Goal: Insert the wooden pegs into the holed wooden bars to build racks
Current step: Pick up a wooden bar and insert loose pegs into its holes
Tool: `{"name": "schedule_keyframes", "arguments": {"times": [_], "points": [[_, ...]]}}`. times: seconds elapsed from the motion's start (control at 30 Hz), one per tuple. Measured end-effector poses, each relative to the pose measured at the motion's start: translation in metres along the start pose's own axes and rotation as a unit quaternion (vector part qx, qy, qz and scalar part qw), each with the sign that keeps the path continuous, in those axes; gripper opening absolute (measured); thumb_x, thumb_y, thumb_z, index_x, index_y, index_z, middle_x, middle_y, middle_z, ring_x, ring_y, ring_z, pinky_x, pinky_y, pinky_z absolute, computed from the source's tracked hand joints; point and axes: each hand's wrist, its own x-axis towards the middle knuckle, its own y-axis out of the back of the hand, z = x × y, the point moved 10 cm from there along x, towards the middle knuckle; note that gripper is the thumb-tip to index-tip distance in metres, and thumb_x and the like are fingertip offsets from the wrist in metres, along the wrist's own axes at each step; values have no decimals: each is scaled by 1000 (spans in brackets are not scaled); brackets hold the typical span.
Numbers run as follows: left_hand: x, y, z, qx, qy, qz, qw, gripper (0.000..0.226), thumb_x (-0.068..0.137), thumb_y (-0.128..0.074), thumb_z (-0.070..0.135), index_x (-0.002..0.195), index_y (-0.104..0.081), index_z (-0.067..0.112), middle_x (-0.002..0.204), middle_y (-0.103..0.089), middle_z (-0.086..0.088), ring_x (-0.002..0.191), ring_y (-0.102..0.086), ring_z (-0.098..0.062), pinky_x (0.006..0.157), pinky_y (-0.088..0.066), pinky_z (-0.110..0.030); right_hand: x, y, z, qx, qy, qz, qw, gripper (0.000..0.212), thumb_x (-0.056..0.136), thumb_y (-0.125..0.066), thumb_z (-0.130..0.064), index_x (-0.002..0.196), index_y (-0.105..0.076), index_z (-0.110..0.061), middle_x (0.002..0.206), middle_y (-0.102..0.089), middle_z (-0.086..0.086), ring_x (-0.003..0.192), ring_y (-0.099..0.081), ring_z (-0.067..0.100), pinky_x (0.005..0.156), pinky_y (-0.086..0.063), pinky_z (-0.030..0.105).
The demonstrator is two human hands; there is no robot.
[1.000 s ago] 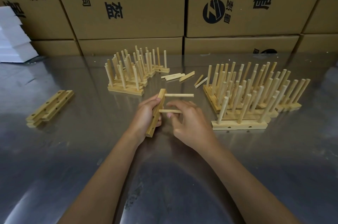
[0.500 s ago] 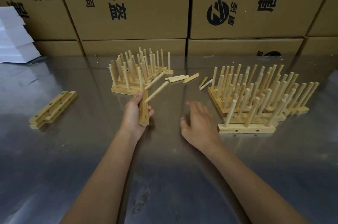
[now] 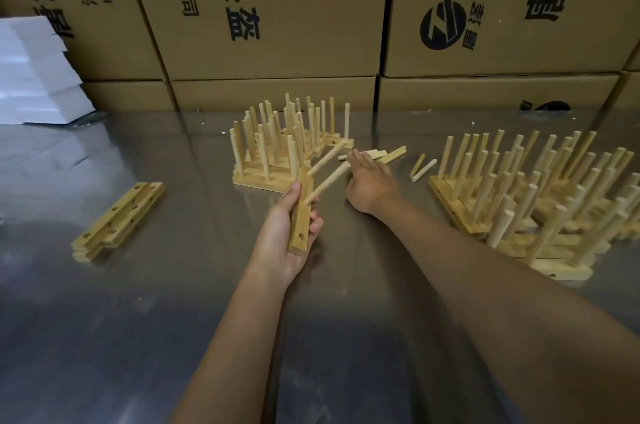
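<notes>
Left hand [image 3: 289, 233] grips a holed wooden bar [image 3: 302, 215], fingers curled round its lower half, bar held off the desk [image 3: 138, 319] and tilted away from the person. Two pegs [image 3: 327, 177] already sit in its upper holes and slant up to the right; one hole [image 3: 302, 236] near the lower end shows empty.

Right hand [image 3: 369, 177] reaches over the desk with fingers extended, fingertips at the loose pegs [image 3: 384, 155] lying between the two groups of racks. It grasps nothing yet.

Handling, judged: the pegs look like light, stiff, smooth dowels that would roll on the shiny metal; a pinch near one end seems best, leaving the other end free for the hole. The bar looks rigid and light; holding it clear of the empty hole, as now, keeps the hole open.

Containers: none in use. Cardboard boxes [image 3: 277, 8] stacked behind are closed; contents not visible.

Finished racks [image 3: 277, 153] stand left of centre, more finished racks [image 3: 536, 195] at right. Spare bars [image 3: 117, 222] lie stacked at far left. White foam blocks [image 3: 31, 77] sit at the left edge.
</notes>
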Motion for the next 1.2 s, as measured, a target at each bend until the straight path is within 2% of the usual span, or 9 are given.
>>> {"name": "schedule_keyframes", "arguments": {"times": [0.07, 0.2, 0.37, 0.57, 0.7, 0.87, 1.03, 1.1, 1.2], "points": [[0, -1, 0, 0, 3, -2, 1000, 24, 103, -51, 23, 122, -55, 9, 74, -56, -5, 49, -44, -10, 41, -37, -19, -8, 19, -2, 8, 5, 95, 995, 39, 92, -44, -13, 129, -53, -7, 134, -56, 12, 126, -48, 30, 105, -32, 36], [-1, -2, 0, 5, 2, -3, 1000, 20, 103, -51, 23, 118, -55, 10, 75, -56, -5, 50, -44, -9, 41, -37, -18, -29, 43, -13, -52, 26, 217, 974, 26, 93, -46, -22, 114, -57, -11, 113, -56, 7, 108, -51, 26, 93, -35, 37], [-3, -3, 0, 8, 2, -3, 1000, 17, 103, -51, 22, 115, -56, 10, 75, -56, -6, 50, -45, -10, 41, -38, -18, -27, 14, -5, 11, -4, 69, 998, 42, 101, -38, -39, 117, -61, -8, 129, -57, 9, 127, -43, 26, 102, -39, 41], [-3, -2, 1, 10, 5, -2, 1000, 16, 104, -50, 22, 112, -57, 10, 75, -57, -6, 51, -45, -10, 42, -39, -19, -77, 35, -2, 66, -8, 161, 985, 26, 92, -61, -30, 110, -56, -11, 117, -48, 6, 103, -55, 28, 80, -47, 39], [-4, -3, 1, 11, 3, -8, 1000, 15, 104, -49, 21, 108, -58, 10, 72, -57, -5, 49, -45, -10, 41, -39, -19, -108, 36, 14, 79, -67, 155, 983, 18, 94, -58, -27, 103, -66, -13, 111, -51, 4, 104, -54, 25, 94, -44, 39], [-6, -5, 1, 27, -1, -12, 1000, 16, 103, -49, 20, 110, -58, 9, 72, -56, -5, 48, -46, -10, 39, -38, -20, -149, 48, -16, 95, 15, 144, 985, 3, 97, -50, -18, 97, -51, -20, 92, -53, -1, 91, -50, 21, 73, -41, 35], [-7, -8, 0, 67, -20, 4, 998, 18, 103, -48, 20, 117, -54, 9, 67, -57, -4, 45, -46, -9, 37, -37, -19, -192, 42, -51, 100, 127, 116, 980, 20, 94, -46, -11, 107, -45, -25, 95, -57, -2, 89, -54, 21, 67, -47, 39], [-8, -10, 0, 89, -26, 5, 996, 19, 104, -47, 20, 120, -54, 11, 68, -56, -4, 47, -46, -9, 38, -37, -19, -198, 41, -51, 148, 132, 125, 972, 29, 91, -47, -7, 114, -54, -23, 101, -59, -4, 95, -55, 18, 74, -50, 41], [-10, -14, -2, 131, -30, 1, 991, 28, 104, -47, 21, 130, -56, 16, 71, -54, -2, 51, -47, -10, 43, -40, -19, -198, 50, -43, 248, 107, 164, 949, 29, 91, -50, -13, 113, -62, -25, 97, -59, -12, 77, -50, 2, 71, -51, 37]]}}
